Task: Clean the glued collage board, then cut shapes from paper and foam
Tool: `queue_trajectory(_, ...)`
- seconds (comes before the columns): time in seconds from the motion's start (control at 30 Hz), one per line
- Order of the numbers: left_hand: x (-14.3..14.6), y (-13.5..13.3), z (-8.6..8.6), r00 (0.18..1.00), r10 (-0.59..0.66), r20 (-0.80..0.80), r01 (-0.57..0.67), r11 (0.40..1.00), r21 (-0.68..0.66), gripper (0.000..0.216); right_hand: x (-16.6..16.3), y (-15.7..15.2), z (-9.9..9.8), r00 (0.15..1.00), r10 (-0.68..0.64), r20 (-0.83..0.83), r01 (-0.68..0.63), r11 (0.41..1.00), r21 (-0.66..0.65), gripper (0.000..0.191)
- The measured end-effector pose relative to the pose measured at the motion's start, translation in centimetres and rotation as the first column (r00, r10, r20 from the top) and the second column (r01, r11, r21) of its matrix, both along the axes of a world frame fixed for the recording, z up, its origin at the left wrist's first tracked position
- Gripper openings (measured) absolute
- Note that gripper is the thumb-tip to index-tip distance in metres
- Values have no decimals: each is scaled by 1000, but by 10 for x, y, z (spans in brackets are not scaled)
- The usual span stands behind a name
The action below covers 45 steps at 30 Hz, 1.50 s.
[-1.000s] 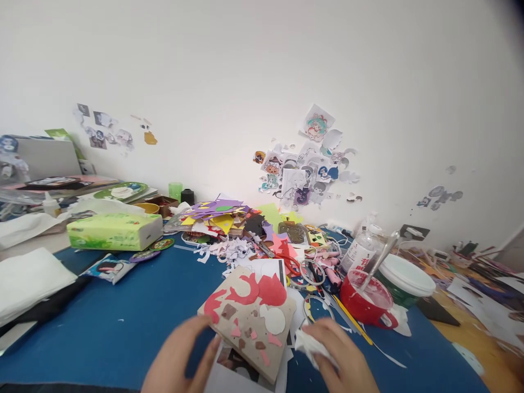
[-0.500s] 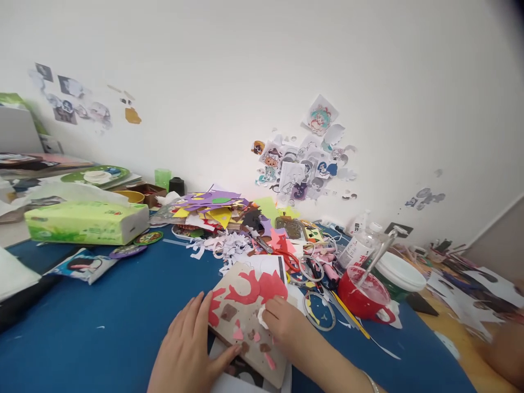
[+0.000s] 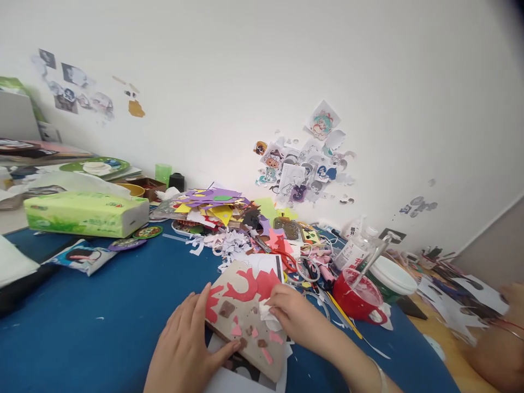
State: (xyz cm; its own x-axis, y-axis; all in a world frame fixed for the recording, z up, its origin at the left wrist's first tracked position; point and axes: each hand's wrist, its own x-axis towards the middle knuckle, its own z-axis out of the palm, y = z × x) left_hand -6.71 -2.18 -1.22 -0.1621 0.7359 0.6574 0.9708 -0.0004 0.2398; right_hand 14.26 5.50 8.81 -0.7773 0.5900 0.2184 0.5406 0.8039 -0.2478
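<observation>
A tan board with red, pink and brown paper pieces on it lies tilted in front of me, on top of printed sheets. My left hand rests along the board's left edge, thumb and fingers apart, steadying against it. Between the fingers of my right hand is a crumpled white tissue, pinched against the board's right part. Red cut-paper shapes sit along the board's upper side. Small pink pieces and brown patches are scattered lower down.
Right of the board stand a red cup, a lidded tub and a clear bottle. Behind it lie paper scraps and red-handled scissors. A tissue pack is at left. Another person's arm shows at far right.
My right hand has moved slightly right on the board, and more of the white tissue shows beneath it. A pink piece now shows near it. My left hand stays at the edge.
</observation>
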Motion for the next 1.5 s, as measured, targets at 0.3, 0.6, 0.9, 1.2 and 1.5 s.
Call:
queue_trajectory(0.3,-2,0,4,1000,-27,0,27,996,-87,94,9,0,-31,996,60,63,-70,982,175,21)
queue_trajectory(0.6,-3,1,3,1000,7,15,-5,990,-140,95,3,15,-30,997,67,-44,-50,946,319,23)
queue_trajectory(0.9,-5,4,0,999,16,32,-11,989,-149,98,-2,19,-34,996,90,1,-86,949,304,23)
queue_trajectory(1.2,-6,0,10,984,13,178,33,966,-256,89,25,-1,-33,914,-22,-406,139,955,261,24)
queue_trajectory(1.5,-2,0,11,997,15,71,8,953,-303,105,31,-2,-30,999,35,-20,-35,999,-12,26)
